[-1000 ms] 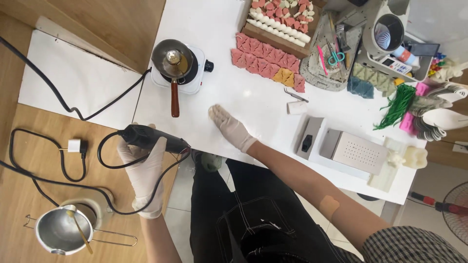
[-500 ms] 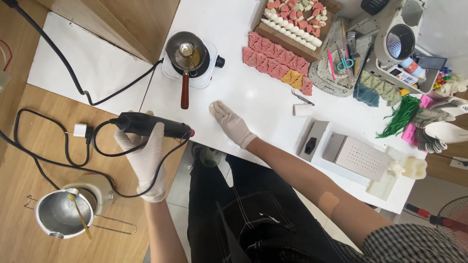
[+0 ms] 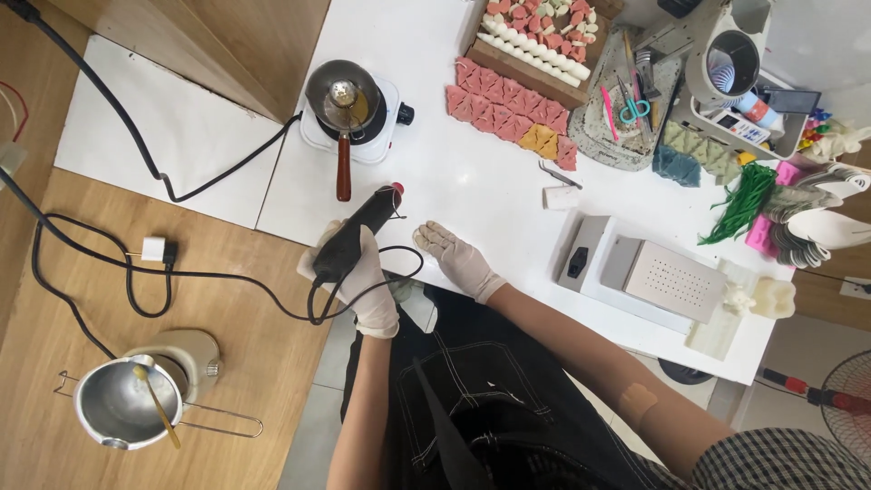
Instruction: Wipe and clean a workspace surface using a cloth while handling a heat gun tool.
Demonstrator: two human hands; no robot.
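Note:
My left hand, in a white glove, grips a black corded heat tool with a red tip, held at the near edge of the white table. The tip points toward a small metal pot with a wooden handle, which sits on a white hot plate. My right hand, also gloved, lies flat and empty on the white table just right of the tool. The tool's black cord trails left across the wooden table.
A steel pitcher with a stick in it stands at the lower left. Pink and yellow moulded pieces, a wooden tray of small shapes, scissors and tools lie at the back. A white perforated device sits to the right.
My left hand has carried the black tool right, from over the wooden table to the edge of the white table, turning its tip toward the pot. The right hand stays flat.

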